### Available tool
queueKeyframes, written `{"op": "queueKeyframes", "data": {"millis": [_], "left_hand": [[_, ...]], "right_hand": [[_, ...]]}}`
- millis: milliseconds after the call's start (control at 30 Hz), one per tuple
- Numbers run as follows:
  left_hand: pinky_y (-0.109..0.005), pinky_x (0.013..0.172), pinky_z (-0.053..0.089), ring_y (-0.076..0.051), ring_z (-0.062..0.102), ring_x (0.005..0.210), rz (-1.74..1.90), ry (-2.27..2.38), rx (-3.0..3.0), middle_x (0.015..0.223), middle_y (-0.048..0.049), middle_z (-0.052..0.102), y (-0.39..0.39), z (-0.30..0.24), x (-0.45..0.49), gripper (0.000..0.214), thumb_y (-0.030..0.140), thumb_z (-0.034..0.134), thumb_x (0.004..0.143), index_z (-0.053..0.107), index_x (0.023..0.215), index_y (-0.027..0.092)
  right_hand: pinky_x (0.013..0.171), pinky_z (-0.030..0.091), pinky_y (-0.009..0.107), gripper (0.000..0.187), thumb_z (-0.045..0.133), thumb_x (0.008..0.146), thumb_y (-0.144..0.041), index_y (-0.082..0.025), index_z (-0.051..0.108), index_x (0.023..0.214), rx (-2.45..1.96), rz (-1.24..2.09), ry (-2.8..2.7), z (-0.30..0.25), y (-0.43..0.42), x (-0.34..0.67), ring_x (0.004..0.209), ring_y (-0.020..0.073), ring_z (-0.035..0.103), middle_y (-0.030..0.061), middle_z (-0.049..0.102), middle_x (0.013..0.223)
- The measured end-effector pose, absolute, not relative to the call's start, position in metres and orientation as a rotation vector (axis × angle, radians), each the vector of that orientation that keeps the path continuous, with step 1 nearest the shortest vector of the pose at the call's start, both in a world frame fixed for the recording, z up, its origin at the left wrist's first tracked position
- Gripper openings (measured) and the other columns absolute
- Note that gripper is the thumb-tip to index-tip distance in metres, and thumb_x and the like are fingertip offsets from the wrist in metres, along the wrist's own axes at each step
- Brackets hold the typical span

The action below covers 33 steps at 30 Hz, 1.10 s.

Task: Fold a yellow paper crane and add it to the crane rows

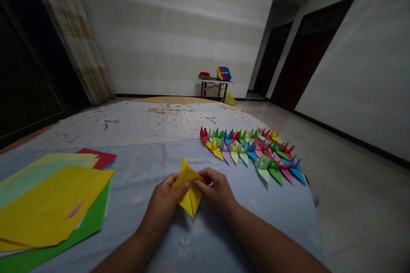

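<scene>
A folded piece of yellow origami paper (191, 198), shaped like a diamond with a crease down its lower half, is held up over the table between both hands. My left hand (165, 198) pinches its left side, thumb lying on the front face. On the opposite side, my right hand (219, 190) grips the right corner between thumb and fingers. The fingertips behind the paper are partly hidden. Its upper point sticks up above my hands, and its lower point hangs down between them.
Several rows of folded paper cranes (235, 151) in many colours stand at the table's right. Coloured paper sheets (54, 200) lie stacked at the left. A flowered cloth (144, 166) covers the table. Against the far wall is a small table (213, 82).
</scene>
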<state>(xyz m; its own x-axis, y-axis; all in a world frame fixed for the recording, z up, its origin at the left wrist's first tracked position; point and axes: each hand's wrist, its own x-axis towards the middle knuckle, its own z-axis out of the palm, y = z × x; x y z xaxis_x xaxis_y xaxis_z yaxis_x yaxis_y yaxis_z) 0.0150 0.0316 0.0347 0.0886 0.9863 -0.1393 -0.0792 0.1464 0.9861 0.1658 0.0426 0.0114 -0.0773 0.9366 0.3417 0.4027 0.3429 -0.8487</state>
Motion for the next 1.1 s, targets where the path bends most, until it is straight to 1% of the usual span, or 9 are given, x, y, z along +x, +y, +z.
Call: {"op": "queueKeyframes", "data": {"millis": [67, 233, 367, 567, 667, 767, 867, 1033, 1100], "left_hand": [[-0.026, 0.059, 0.048, -0.019, 0.064, 0.066, 1.068, 1.155, 1.089, 0.075, -0.0044, 0.069, 0.029, 0.037, 0.016, 0.036, 0.036, 0.068, 0.063, 0.061, 0.091, 0.014], [-0.025, 0.058, 0.047, -0.018, 0.062, 0.062, 1.043, 1.137, 1.084, 0.072, -0.0032, 0.069, 0.029, 0.038, 0.018, 0.033, 0.039, 0.066, 0.066, 0.061, 0.088, 0.014], [-0.024, 0.054, 0.045, -0.017, 0.06, 0.056, 1.013, 1.127, 1.104, 0.062, -0.0008, 0.065, 0.035, 0.037, 0.016, 0.028, 0.041, 0.064, 0.067, 0.059, 0.075, 0.015], [-0.023, 0.048, 0.042, -0.016, 0.058, 0.05, 0.982, 1.129, 1.169, 0.057, 0.0019, 0.062, 0.044, 0.037, 0.008, 0.029, 0.044, 0.064, 0.066, 0.059, 0.074, 0.016], [-0.022, 0.045, 0.039, -0.015, 0.054, 0.047, 1.015, 1.184, 1.226, 0.052, 0.0026, 0.058, 0.044, 0.039, 0.005, 0.03, 0.046, 0.061, 0.068, 0.059, 0.068, 0.016], [-0.023, 0.046, 0.04, -0.016, 0.054, 0.051, 1.07, 1.209, 1.265, 0.051, 0.0025, 0.056, 0.042, 0.042, 0.005, 0.032, 0.048, 0.057, 0.07, 0.058, 0.064, 0.017], [-0.024, 0.049, 0.042, -0.017, 0.056, 0.054, 1.079, 1.205, 1.243, 0.055, 0.0013, 0.059, 0.039, 0.046, 0.008, 0.034, 0.05, 0.054, 0.071, 0.06, 0.067, 0.016], [-0.024, 0.053, 0.045, -0.017, 0.061, 0.057, 0.967, 1.084, 1.16, 0.065, -0.0009, 0.066, 0.037, 0.045, 0.013, 0.035, 0.044, 0.066, 0.064, 0.062, 0.082, 0.014], [-0.024, 0.054, 0.046, -0.017, 0.062, 0.058, 0.954, 1.048, 1.141, 0.068, -0.0024, 0.067, 0.037, 0.043, 0.013, 0.036, 0.044, 0.065, 0.066, 0.061, 0.086, 0.014]], "right_hand": [[0.055, 0.039, 0.019, 0.008, 0.058, 0.073, -0.023, -0.016, 0.059, 0.073, -1.233, 0.742, -1.634, 0.008, 0.044, 0.165, 0.058, 0.0092, 0.049, -0.0019, 0.057, 0.064], [0.053, 0.038, 0.018, 0.009, 0.057, 0.073, -0.025, -0.016, 0.057, 0.072, -1.25, 0.798, -1.608, 0.005, 0.044, 0.164, 0.057, 0.009, 0.05, -0.0027, 0.056, 0.063], [0.051, 0.035, 0.018, 0.008, 0.057, 0.072, -0.023, -0.016, 0.056, 0.069, -1.27, 0.735, -1.678, 0.009, 0.041, 0.164, 0.054, 0.0079, 0.047, -0.0037, 0.054, 0.06], [0.052, 0.034, 0.018, 0.006, 0.057, 0.072, -0.02, -0.017, 0.058, 0.068, -1.261, 0.666, -1.82, 0.015, 0.036, 0.163, 0.056, 0.0085, 0.047, -0.0028, 0.054, 0.061], [0.053, 0.035, 0.018, 0.006, 0.056, 0.073, -0.02, -0.017, 0.06, 0.069, -1.253, 0.655, -1.865, 0.016, 0.035, 0.162, 0.057, 0.0086, 0.047, -0.0024, 0.055, 0.062], [0.052, 0.034, 0.018, 0.01, 0.053, 0.075, -0.021, -0.016, 0.06, 0.07, -1.236, 0.647, -1.875, 0.017, 0.034, 0.162, 0.055, 0.0083, 0.047, -0.0023, 0.055, 0.061], [0.051, 0.034, 0.018, 0.012, 0.052, 0.077, -0.022, -0.016, 0.06, 0.07, -1.256, 0.631, -1.855, 0.014, 0.035, 0.162, 0.055, 0.0084, 0.046, -0.0021, 0.054, 0.06], [0.049, 0.033, 0.018, 0.013, 0.052, 0.077, -0.023, -0.016, 0.059, 0.069, -1.31, 0.612, -1.798, 0.01, 0.037, 0.163, 0.054, 0.0084, 0.046, -0.0019, 0.054, 0.059], [0.048, 0.032, 0.018, 0.014, 0.052, 0.077, -0.024, -0.016, 0.059, 0.069, -1.331, 0.609, -1.778, 0.01, 0.038, 0.164, 0.053, 0.0086, 0.046, -0.0018, 0.054, 0.059]]}}
